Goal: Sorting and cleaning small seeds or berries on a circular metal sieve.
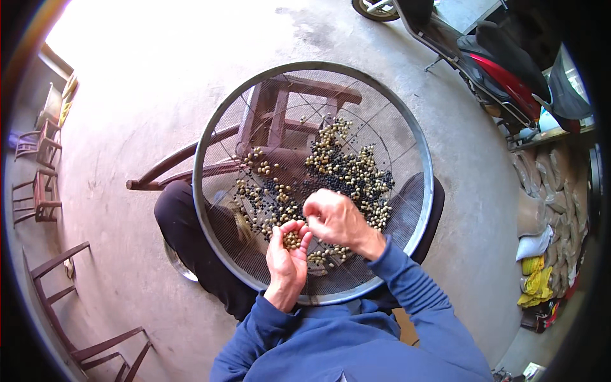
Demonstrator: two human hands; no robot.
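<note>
Across my knees rests a large round wire-mesh sieve (428, 178) with a grey rim. Pale yellowish round beans (379, 184) lie scattered on its mesh, mixed with smaller black beans (344, 167). My left hand (284, 267) is cupped over the near part of the sieve, with a small heap of pale beans (292, 240) in its palm. Just right of it, and slightly farther away, my right hand (338, 219) is closed with fingers bent together. Whatever its fingertips hold, if anything, is too small to make out.
Beneath the far part of the sieve stands a brown wooden chair (278, 118). Several wooden chairs (46, 194) line the left side. A motorbike (509, 79) is parked at the far right, beyond stacked brown sacks (552, 184) and a yellow bag (536, 286). A metal basin (181, 267) shows beside my left leg.
</note>
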